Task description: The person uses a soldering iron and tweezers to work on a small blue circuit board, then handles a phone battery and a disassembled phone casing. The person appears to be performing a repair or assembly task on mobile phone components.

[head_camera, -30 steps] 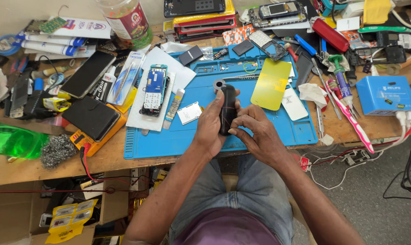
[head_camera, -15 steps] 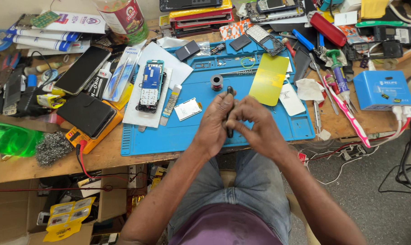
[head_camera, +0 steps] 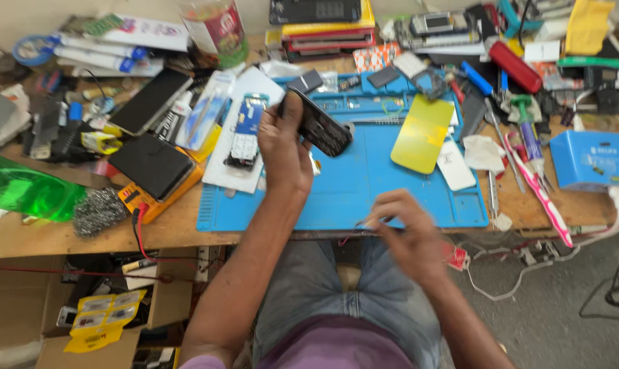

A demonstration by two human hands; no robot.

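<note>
Clutter rings a blue mat [head_camera: 364, 198] on the bench: a yellow sheet [head_camera: 422, 133], a keypad phone [head_camera: 244, 130], a black tablet [head_camera: 151, 165] on an orange meter, steel wool [head_camera: 99, 210] and a green bottle [head_camera: 19, 191]. The left hand [head_camera: 282, 154] grips a dark phone [head_camera: 320, 126], tilted above the mat's far edge. The right hand [head_camera: 408, 232], blurred at the near edge, pinches a thin tool [head_camera: 364, 224].

Left arm reaches forward and up, its hand [head_camera: 282, 147] raised with fingers curled closed in a grip. Right hand [head_camera: 405, 232] sits lower and nearer the body, blurred, fingertips pinched together, forearm angled inward.
</note>
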